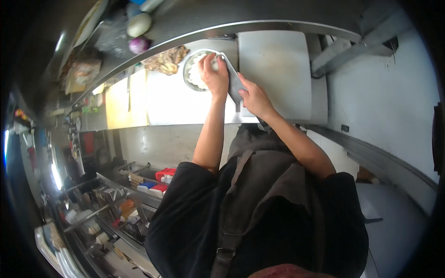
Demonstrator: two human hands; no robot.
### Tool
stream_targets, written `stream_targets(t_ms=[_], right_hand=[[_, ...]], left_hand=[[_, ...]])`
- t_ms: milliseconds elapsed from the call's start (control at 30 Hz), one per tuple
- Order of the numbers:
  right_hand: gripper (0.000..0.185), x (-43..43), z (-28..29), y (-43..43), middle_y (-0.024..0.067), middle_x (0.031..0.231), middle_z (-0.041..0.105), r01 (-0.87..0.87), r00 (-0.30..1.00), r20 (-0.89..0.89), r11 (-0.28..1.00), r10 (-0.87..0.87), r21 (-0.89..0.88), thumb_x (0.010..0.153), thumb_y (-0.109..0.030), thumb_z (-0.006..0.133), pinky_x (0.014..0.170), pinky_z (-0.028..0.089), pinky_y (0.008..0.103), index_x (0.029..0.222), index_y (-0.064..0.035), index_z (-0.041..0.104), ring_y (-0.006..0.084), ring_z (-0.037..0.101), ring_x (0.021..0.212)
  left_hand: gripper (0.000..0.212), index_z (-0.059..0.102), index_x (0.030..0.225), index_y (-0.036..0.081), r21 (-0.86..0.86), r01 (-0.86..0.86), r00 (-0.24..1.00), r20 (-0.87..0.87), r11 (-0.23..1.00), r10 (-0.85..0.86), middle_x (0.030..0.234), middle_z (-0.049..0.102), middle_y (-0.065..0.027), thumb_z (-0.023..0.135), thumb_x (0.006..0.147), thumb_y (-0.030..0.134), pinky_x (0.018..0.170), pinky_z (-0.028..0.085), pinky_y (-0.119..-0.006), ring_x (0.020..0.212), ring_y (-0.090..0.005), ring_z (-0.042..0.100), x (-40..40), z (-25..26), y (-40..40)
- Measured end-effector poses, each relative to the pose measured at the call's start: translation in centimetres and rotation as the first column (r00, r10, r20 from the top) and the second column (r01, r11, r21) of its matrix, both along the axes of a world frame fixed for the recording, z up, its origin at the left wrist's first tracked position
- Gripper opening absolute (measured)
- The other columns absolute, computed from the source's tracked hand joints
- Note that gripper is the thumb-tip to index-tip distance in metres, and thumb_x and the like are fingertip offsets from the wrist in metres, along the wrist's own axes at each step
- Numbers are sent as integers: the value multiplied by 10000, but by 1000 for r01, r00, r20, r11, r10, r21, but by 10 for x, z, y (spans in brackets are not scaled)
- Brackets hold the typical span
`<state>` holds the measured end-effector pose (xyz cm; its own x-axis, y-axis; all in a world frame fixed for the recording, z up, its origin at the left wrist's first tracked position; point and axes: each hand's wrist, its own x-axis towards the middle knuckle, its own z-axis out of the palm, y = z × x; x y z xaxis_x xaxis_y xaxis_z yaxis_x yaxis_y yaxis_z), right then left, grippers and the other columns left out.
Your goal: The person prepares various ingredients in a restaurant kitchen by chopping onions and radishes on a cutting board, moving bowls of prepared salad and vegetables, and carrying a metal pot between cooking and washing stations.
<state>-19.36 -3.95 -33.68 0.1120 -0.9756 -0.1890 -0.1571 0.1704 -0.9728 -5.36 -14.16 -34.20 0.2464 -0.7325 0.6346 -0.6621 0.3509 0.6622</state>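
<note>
A round metal bowl holding white pieces, perhaps cut onion, stands on the counter. My left hand is over the bowl's right side, fingers bent, against the upper part of a broad grey metal blade. That blade, which looks like a cleaver's, tilts beside the bowl's rim. My right hand grips its lower right side, fingers curled around the edge. Right of the bowl lies a large white cutting board, partly beneath my right hand. Whether my left fingers hold any pieces cannot be told.
Brownish, crumpled food lies left of the bowl. A yellow board with a long thin utensil is farther left. A metal shelf edge runs along the back, bearing a red onion and a peeled white onion.
</note>
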Motion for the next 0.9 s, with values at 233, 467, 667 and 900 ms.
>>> stream_targets(t_ms=[233, 467, 667, 900], right_hand=[[576, -27, -17, 9, 177, 1385, 663, 159, 985, 60, 987, -159, 15, 991, 34, 592, 561, 543, 315, 1555, 18, 475, 144, 627, 647], [550, -93, -14, 33, 170, 1189, 712, 344, 936, 30, 928, -351, 142, 1009, -8, 606, 491, 502, 295, 1545, -4, 484, 141, 628, 595], [446, -119, -31, 50, 107, 984, 661, 462, 860, 124, 858, -495, 224, 1037, -66, 613, 447, 423, 268, 1457, 34, 498, 133, 614, 575], [553, -156, -31, 99, 87, 866, 627, 469, 732, 302, 774, -610, 427, 1059, -190, 650, 486, 453, 278, 1528, -14, 413, 147, 600, 560]], left_hand=[[198, 787, 1072, 99, -58, 149, 891, 440, 987, -108, 1171, 704, -87, 805, 892, 178, 982, 476, -458, 1123, -328, 618, 52, 27, -4], [539, 683, 1213, 94, -392, -140, 748, 560, 909, 357, 1170, 723, -124, 880, 794, 369, 962, 491, -494, 1146, -366, 639, 74, 261, -30], [662, 666, 1237, 56, 298, -263, 814, 579, 918, 45, 1273, 717, -243, 886, 788, 490, 964, 542, -481, 1136, -400, 702, 107, 274, -100], [593, 657, 1201, 56, -342, 270, 946, 270, 900, -181, 1150, 712, -132, 962, 722, 228, 812, 572, -416, 961, -320, 714, 15, 256, 0]])
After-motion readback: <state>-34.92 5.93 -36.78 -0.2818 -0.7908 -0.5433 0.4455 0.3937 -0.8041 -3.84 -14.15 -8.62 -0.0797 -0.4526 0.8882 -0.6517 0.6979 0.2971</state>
